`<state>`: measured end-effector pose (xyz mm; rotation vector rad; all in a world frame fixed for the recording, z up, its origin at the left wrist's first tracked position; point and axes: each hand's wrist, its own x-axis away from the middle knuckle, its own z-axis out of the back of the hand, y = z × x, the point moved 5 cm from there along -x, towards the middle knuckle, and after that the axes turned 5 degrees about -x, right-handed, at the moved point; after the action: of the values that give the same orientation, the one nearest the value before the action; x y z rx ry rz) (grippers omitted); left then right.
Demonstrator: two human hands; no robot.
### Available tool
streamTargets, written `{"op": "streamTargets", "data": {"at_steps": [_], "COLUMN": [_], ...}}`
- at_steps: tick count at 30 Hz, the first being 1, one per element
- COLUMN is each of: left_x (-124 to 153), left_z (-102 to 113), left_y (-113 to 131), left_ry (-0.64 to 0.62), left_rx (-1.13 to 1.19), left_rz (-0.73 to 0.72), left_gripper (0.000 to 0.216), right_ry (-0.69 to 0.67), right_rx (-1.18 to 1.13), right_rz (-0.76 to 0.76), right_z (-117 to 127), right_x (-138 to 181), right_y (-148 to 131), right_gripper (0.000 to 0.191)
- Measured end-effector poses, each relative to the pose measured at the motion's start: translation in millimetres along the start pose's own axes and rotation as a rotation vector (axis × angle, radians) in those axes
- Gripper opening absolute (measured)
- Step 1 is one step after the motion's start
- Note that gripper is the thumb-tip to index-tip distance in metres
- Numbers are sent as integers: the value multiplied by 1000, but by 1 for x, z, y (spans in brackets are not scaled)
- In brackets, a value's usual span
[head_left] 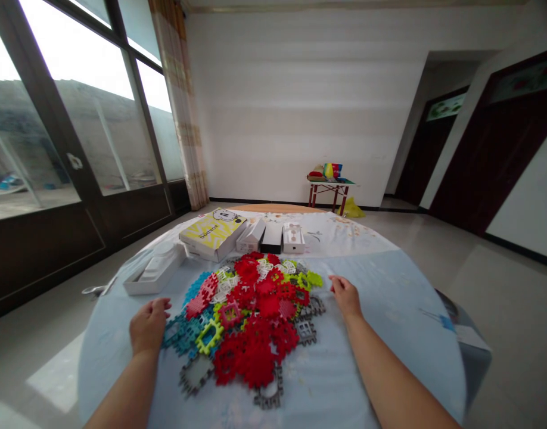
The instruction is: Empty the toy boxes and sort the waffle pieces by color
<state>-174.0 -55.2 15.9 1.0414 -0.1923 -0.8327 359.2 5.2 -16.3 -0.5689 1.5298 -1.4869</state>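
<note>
Yellow box [214, 234] and white tray [143, 287] beyond plastic pieces [260, 304], left hand [147, 326] and right hand [346, 297] loosely clenched.

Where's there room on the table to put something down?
The blue cloth is bare right of the right hand, and between the right forearm and plastic pieces. It's crowded where those pieces lie, with boxes behind.

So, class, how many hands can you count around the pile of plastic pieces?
2. The left hand is beside the blue pieces at the left of the pile; the right hand is at its right, near a lime-green piece. No other hand shows.
</note>
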Motion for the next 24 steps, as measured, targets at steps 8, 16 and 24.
{"op": "streamTargets", "data": {"at_steps": [8,16,24], "left_x": [4,6,2], "left_z": [3,5,1], "left_y": [6,6,2], "left_ry": [1,-22,-62], "left_rx": [-17,-40,-83], "left_rz": [-24,-26,-19], "left_gripper": [32,34,30], "right_ry": [-85,-125,-136], "right_rx": [-22,40,107], "right_rz": [-8,44,121], "right_z": [-6,-7,-12], "right_x": [-1,-1,5], "right_y": [6,0,-8], "right_gripper": [55,53,44]}}
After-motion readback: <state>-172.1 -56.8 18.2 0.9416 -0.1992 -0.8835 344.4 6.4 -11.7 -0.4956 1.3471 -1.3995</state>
